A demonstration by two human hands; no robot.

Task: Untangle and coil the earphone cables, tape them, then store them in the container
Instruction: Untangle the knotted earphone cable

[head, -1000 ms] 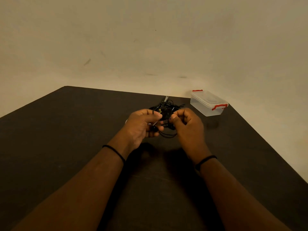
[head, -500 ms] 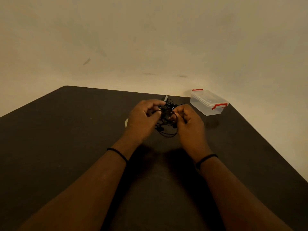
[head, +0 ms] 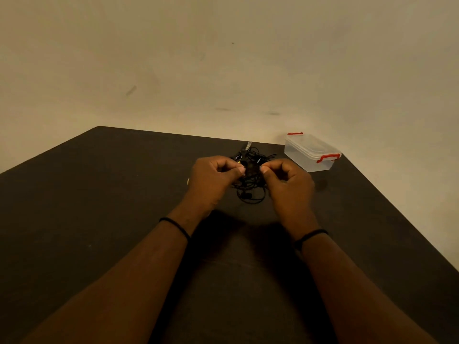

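Fingers of the left hand point(head: 213, 178) and the right hand point(head: 285, 181) are curled, each pinching the black earphone cables point(head: 249, 180) from its own side. The tangle sits between the hands on the dark surface point(head: 99, 207), loops trailing toward the person, more strands heaped behind. The hands hide much of the tangle. Right of the tangle, near the surface's far edge, stands a lidded clear container point(head: 310, 152) with red clips

closed container point(head: 310, 155) at far right edge, cable tangle point(head: 250, 180) mid-table, bare tabletop point(head: 99, 194) leftward
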